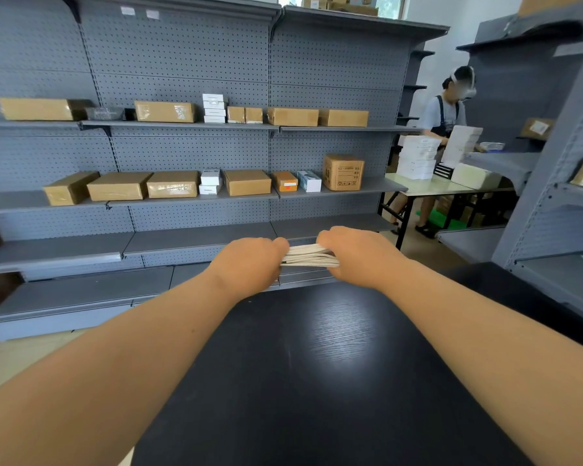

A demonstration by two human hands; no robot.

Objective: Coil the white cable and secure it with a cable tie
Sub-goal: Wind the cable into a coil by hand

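1. The left hand [249, 265] and right hand [357, 257] are both stretched forward, backs up, side by side with a short gap between them.
2. The cable [308, 256] is white and gathered into a flat bundle of several parallel strands. It bridges the gap between the hands.
3. The left fingers [278, 246] are curled down round the bundle's left end, and the right fingers [323, 238] round its right end. Both hands grip it, and the fingertips are hidden under the hands.
4. The bundle is held in the air near the far edge of the black bench [317, 364]. Whether it touches the bench cannot be told.
5. Both forearms run over the bench, whose dark wood-grain top shows a patch of glare.
6. Behind stand grey pegboard shelves [196, 237]. The upper two tiers carry brown boxes [118, 186] and a few small white boxes [213, 107].
7. At the far right a second person [446, 112] stands at a pale bench [418, 186] holding stacks [418, 156] of white boxes.
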